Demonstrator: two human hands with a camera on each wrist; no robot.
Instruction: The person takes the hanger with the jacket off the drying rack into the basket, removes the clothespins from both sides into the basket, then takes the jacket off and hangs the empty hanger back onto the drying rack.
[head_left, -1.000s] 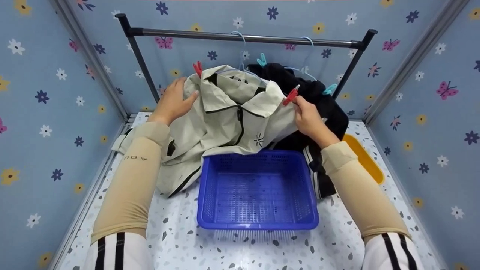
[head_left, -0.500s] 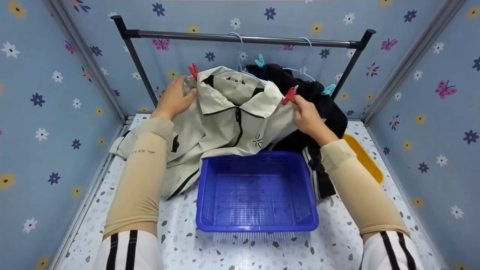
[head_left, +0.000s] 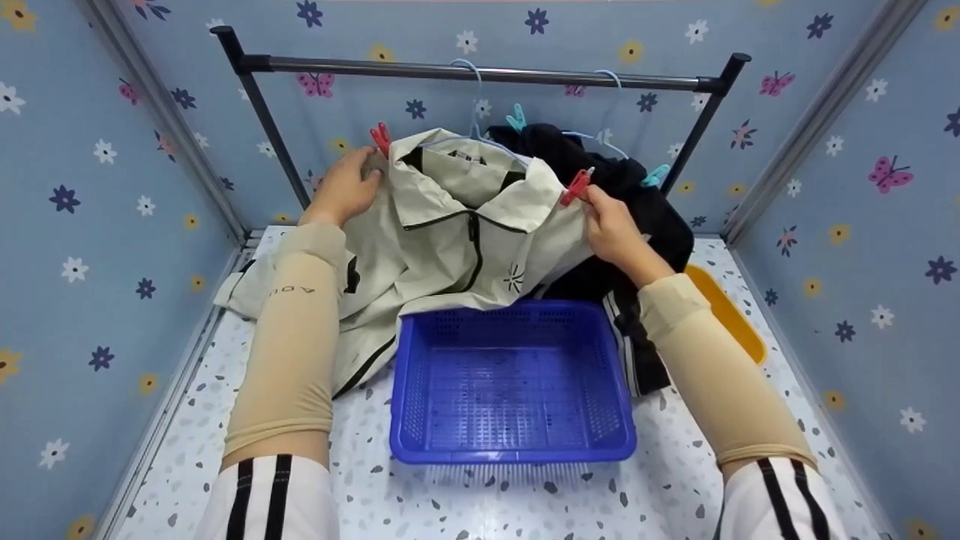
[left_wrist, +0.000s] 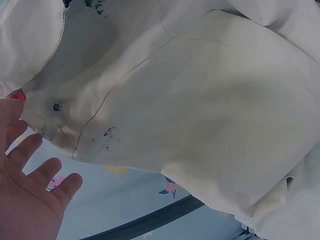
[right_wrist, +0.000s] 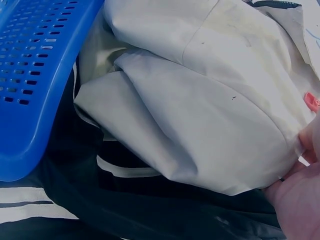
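Observation:
A light beige zip jacket (head_left: 442,255) hangs on a blue hanger (head_left: 475,124), with a red clothespin (head_left: 381,139) at its left shoulder and another red clothespin (head_left: 576,187) at its right. My left hand (head_left: 343,186) is at the left shoulder, just below that clothespin; in the left wrist view its fingers (left_wrist: 46,171) are spread beside the fabric. My right hand (head_left: 616,231) pinches the jacket's other shoulder, close beside the right clothespin. Part of the jacket's left sleeve is hidden behind my left forearm.
A black garment (head_left: 660,225) with teal clothespins (head_left: 655,176) hangs to the right on the metal rack (head_left: 525,75). A blue basket (head_left: 514,454) sits in front of the jacket on the speckled surface. A yellow tray (head_left: 724,315) lies at right; patterned walls stand on both sides.
My left hand and the left clothespin have shifted slightly left in the head view, and that forearm has swung inward. My right hand keeps its hold at the right shoulder.

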